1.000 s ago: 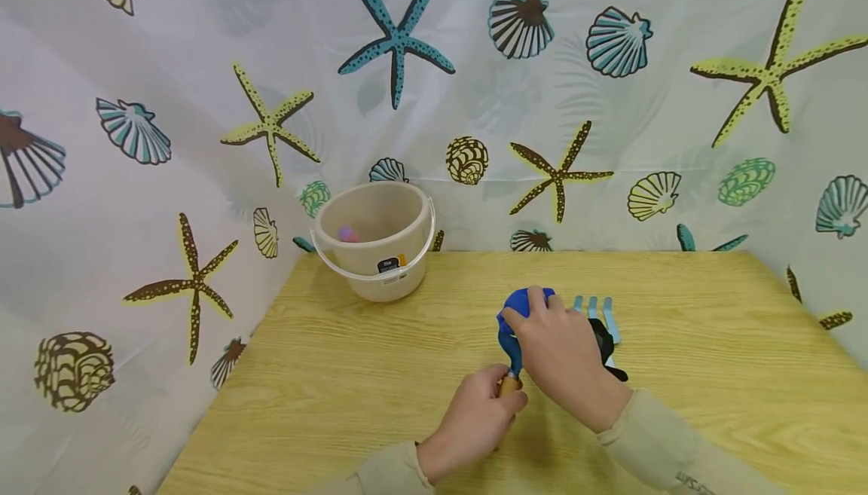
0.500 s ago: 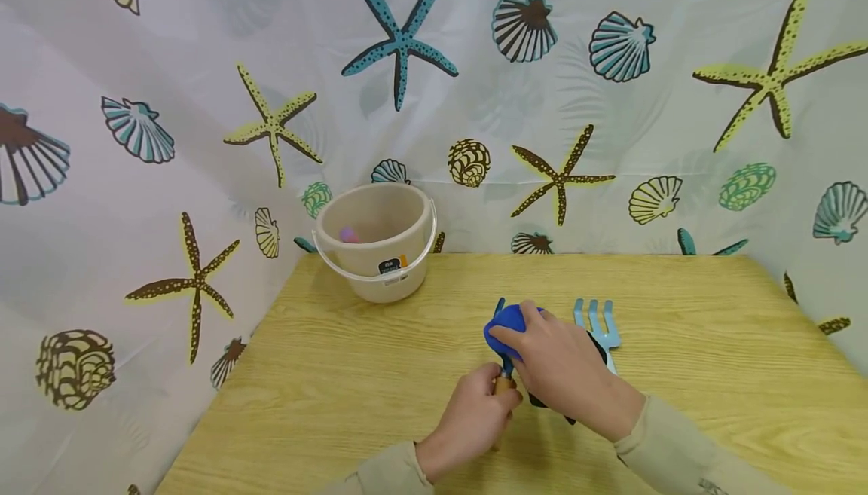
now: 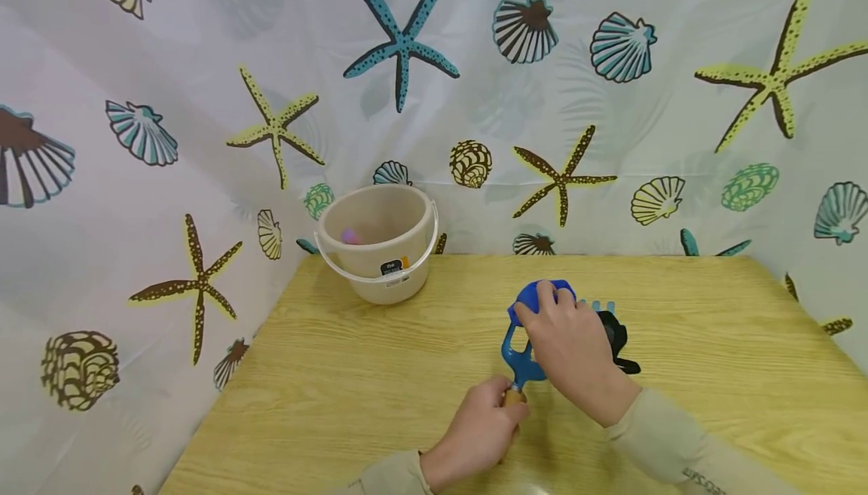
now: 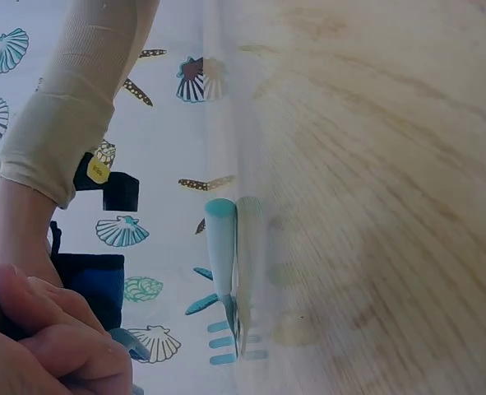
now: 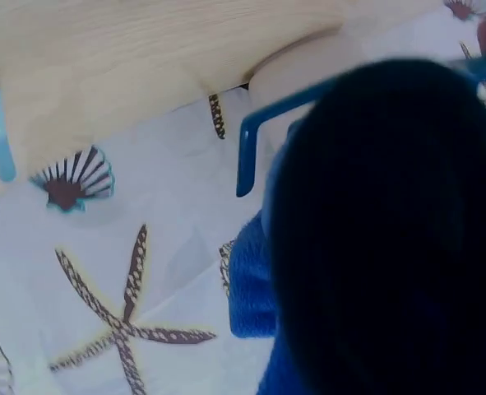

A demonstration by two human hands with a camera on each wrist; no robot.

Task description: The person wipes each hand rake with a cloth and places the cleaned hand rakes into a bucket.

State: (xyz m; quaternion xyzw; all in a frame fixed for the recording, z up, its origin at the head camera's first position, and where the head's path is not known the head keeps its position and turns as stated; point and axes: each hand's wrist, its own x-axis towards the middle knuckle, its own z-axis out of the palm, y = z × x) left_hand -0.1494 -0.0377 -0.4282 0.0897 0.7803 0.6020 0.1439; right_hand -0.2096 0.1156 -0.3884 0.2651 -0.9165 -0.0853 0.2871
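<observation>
My left hand (image 3: 478, 429) grips the wooden handle of a small blue hand rake (image 3: 521, 363), tines pointing away from me. A blue cloth (image 3: 527, 299) is in my right hand (image 3: 570, 344), its fingers curled over it at the tine ends. The cloth hides part of the tines. In the right wrist view a bent blue tine (image 5: 247, 156) sticks out past the fuzzy cloth (image 5: 255, 280), and a large dark shape covers much of that view. A light-blue fork (image 4: 220, 255) lies on the table beyond my right hand, mostly hidden in the head view.
A beige bucket (image 3: 373, 254) with a clear handle stands at the back left of the wooden table (image 3: 353, 374), a pinkish-purple thing (image 3: 350, 236) inside. Black gear (image 3: 615, 340) sits beside my right hand. A curtain (image 3: 420, 141) printed with shells and starfish surrounds the table.
My right hand and the cloth went down the rake toward its handle, then back out to the tine ends. The rake has turned, showing more of its head. My left hand keeps its grip.
</observation>
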